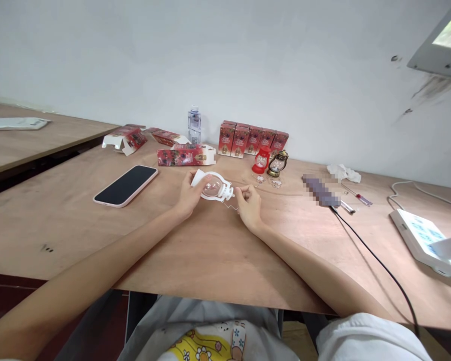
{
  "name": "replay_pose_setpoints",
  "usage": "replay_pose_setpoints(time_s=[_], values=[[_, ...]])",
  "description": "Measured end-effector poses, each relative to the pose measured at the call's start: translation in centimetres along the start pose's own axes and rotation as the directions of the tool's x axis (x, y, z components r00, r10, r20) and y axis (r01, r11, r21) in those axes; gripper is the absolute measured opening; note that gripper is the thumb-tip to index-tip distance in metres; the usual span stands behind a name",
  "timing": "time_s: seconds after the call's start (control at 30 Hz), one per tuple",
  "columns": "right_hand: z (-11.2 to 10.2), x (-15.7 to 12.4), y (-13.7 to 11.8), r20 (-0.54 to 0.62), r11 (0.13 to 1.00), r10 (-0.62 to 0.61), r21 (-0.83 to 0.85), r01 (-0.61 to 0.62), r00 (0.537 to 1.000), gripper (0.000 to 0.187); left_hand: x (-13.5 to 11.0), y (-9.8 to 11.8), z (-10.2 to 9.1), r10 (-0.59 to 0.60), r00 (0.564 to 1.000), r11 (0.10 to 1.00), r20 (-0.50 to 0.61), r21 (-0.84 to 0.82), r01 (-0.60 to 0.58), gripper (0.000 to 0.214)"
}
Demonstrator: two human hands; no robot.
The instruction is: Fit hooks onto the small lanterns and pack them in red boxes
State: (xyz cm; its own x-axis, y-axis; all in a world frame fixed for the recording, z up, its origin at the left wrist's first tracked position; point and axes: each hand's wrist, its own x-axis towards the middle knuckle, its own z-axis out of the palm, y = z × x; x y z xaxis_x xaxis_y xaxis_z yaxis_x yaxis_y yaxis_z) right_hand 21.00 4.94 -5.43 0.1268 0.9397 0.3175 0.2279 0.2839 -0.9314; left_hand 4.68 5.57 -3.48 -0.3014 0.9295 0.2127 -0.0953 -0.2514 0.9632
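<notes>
A small white lantern (213, 186) with a clear round globe lies on its side above the table, its top pointing right. My left hand (191, 195) is closed around the lantern's base. My right hand (249, 204) is at the lantern's top, thumb and finger pinched together by the end knob. A thin bent wire (231, 206) runs from under the lantern to my right fingers, which look closed on it; the exact grip is hidden. Beyond my right hand stand a red lantern (261, 160) and a bronze-coloured lantern (277, 164), with small metal pieces (275, 183) before them.
Red printed boxes (238, 140) and a water bottle (194, 125) stand near the wall. Opened boxes (186, 155) lie at the back left. A phone (126, 185) lies left; a screwdriver (363, 199), tissue (344, 173), black cable (376, 265) and power strip (424, 235) lie right.
</notes>
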Motion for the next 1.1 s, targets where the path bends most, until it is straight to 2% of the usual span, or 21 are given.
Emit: replay_pose_setpoints(time_s=[0.5,0.77,0.87,1.03,1.1], values=[[0.17,-0.01,-0.18,0.034,0.98,0.092,0.172,-0.097,0.995,0.024,0.46,-0.36,-0.28,0.108,0.994,0.989,-0.008,0.1,-0.107,0.034],[0.46,-0.23,-0.32,0.083,0.956,0.102,0.267,-0.12,0.991,0.026,0.17,-0.09,-0.32,0.277,0.957,0.93,0.091,0.226,-0.29,0.037],[0.5,-0.18,-0.41,0.081,0.943,0.127,0.3,-0.145,0.989,0.026,0.26,-0.05,-0.35,0.278,0.956,0.928,0.096,0.23,-0.293,0.038],[0.45,-0.04,-0.52,0.091,0.931,0.147,0.324,-0.169,0.985,0.028,0.8,-0.03,-0.65,0.229,0.973,0.953,0.038,0.194,-0.232,0.035],[0.42,-0.06,-0.58,0.109,0.93,0.141,0.328,-0.169,0.984,0.028,0.87,0.08,-0.79,0.213,0.975,0.957,0.064,0.188,-0.221,0.034]])
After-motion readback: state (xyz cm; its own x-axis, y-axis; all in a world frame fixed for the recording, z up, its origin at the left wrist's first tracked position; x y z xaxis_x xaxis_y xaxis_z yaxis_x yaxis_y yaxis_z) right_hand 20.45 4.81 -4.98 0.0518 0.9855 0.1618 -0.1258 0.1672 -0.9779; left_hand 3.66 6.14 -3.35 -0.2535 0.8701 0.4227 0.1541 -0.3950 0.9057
